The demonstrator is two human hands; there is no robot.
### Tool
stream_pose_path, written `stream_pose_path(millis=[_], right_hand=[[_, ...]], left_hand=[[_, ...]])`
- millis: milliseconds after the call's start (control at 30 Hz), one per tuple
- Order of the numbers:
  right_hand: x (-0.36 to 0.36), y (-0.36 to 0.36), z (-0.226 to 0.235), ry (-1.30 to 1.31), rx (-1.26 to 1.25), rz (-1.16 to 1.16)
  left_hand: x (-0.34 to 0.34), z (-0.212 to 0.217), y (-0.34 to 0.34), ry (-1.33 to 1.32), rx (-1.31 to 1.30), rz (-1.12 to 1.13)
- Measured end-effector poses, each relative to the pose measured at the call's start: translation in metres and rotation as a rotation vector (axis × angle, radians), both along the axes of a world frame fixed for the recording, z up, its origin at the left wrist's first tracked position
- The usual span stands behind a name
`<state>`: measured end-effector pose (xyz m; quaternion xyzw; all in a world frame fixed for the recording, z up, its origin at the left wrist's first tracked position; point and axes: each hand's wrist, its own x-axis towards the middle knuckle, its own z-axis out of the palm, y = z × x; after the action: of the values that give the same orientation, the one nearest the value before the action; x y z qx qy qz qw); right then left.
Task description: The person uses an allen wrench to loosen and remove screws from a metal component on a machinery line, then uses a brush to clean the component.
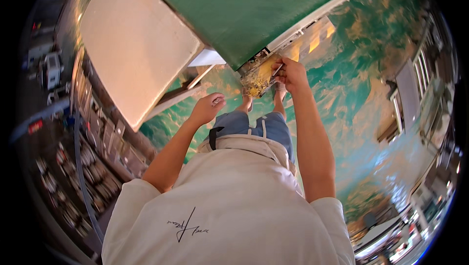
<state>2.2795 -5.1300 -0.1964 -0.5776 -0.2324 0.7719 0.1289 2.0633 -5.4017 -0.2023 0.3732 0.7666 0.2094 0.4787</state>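
My right hand [293,74] is closed in a pinch beside the near corner of the green-topped table [220,8]. A thin, pale, stick-like piece [277,69] shows between its fingertips; its kind is too small to tell. Just left of that hand, below the table corner, is a clear, shiny holder or bag [250,77] with small yellow pieces [255,90] in it. My left hand [207,107] hangs in front of my waist, apart from the table. Its fingers are curled closed, and what they may hold cannot be made out.
A pale board or tabletop [139,45] lies to the left, its corner near the green table. Below is a glossy green and tan floor [351,84]. Stacked materials [85,177] stand at far left, and grey racks or frames [408,91] at far right.
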Motion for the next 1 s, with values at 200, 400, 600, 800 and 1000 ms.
stream_pose_path(millis=[200,400,600,800,1000], right_hand=[[-0.005,0.025,-0.008,-0.005,-0.133,0.161],[0.0,0.039,-0.027,0.136,-0.416,0.064],[-0.002,0.037,-0.031,0.155,-0.529,-0.019],[-0.006,0.042,-0.034,0.117,-0.441,0.125],[-0.003,0.057,-0.004,-0.032,-0.202,0.527]], left_hand=[[0.061,0.026,0.002,-0.001,-0.097,0.22],[0.099,0.066,0.05,-0.208,-0.066,0.473],[0.118,0.1,0.159,0.191,0.111,0.263],[0.119,0.082,0.219,0.573,0.195,-0.083],[0.119,0.08,0.222,0.711,0.279,-0.24]])
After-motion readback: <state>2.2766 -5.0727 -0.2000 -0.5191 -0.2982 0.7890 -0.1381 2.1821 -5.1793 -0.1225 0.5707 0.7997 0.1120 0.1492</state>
